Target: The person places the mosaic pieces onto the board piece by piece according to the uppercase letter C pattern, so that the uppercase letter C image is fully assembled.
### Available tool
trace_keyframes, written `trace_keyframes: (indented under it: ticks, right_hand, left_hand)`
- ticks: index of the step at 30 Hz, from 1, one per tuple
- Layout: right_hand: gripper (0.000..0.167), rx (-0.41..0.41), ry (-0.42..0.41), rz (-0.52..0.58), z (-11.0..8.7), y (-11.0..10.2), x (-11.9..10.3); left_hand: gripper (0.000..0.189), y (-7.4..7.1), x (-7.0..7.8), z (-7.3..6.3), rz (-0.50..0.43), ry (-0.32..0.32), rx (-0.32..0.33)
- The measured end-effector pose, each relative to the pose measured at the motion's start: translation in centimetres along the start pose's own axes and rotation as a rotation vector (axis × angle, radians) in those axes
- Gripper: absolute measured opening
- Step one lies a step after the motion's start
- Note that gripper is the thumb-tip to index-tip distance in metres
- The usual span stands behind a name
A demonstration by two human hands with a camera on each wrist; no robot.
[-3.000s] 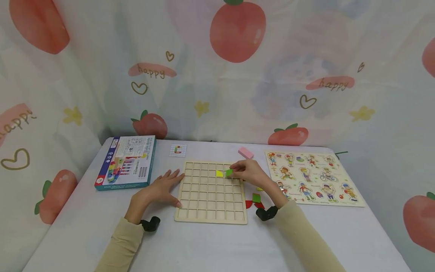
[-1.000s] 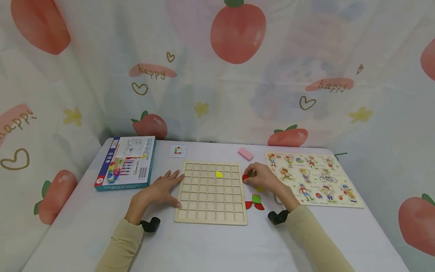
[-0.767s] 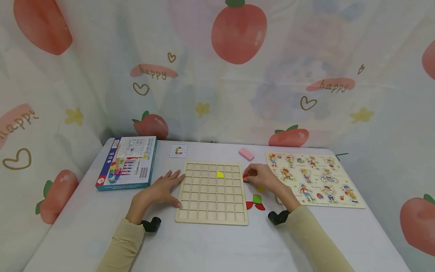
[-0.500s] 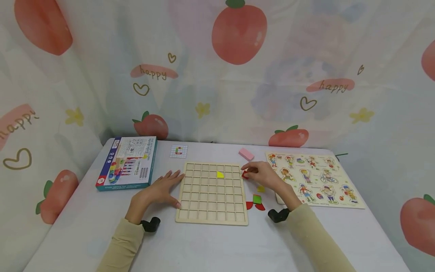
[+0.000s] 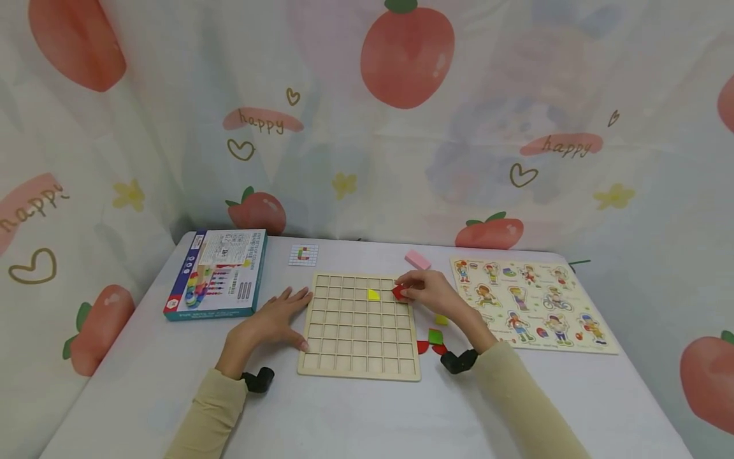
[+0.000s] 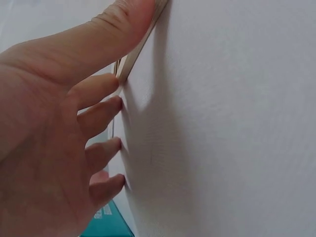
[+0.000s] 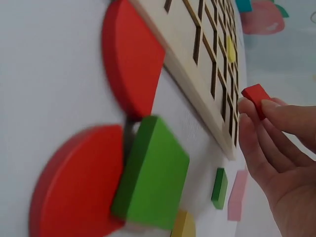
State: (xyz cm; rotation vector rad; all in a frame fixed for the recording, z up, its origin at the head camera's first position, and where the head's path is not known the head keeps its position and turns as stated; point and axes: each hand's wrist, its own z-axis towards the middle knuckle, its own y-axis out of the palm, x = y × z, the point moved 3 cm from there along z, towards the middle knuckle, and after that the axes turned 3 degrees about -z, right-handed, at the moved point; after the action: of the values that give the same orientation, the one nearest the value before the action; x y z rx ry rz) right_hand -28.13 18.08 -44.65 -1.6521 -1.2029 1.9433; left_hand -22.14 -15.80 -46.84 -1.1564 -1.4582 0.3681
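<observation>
Pinching red block [image 5: 398, 293] between thumb and fingers of right hand [image 5: 431, 293], over far right part of board [image 5: 358, 347] | apparently steadying left edge with spread fingers of left hand [image 5: 276, 322] | seemingly mid-placement | next, likely: aligning, lowering, releasing

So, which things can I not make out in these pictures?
Head view, pattern card: its figure is too small to read exactly.
Head view, held red piece: the right hand covers part, so its full shape is unclear.
Left wrist view, grid board: partly hidden by the left hand and cut off by the top edge.
Right wrist view, nearest red piece: blurred, and cut off by the bottom edge.
</observation>
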Motion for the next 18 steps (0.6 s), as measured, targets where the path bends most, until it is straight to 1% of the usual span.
trace_keyframes:
  ticks: [7,14,18]
  right_hand:
    - [0.022,-0.013,-0.017,0.067,1.4,1.2,-1.4]
    - [0.028,-0.041,0.02,0.118,2.4,2.4,-2.5]
    - [0.03,-0.059,0.02,0.128,2.7,2.8,-2.7]
  left_hand:
    - [0.112,0.0,0.0,0.0,0.002,0.0,0.01]
    - [0.111,0.1,-0.1,0.0,-0.005,-0.009,-0.002]
    - [0.109,0.1,0.0,0.0,-0.008,-0.008,-0.009]
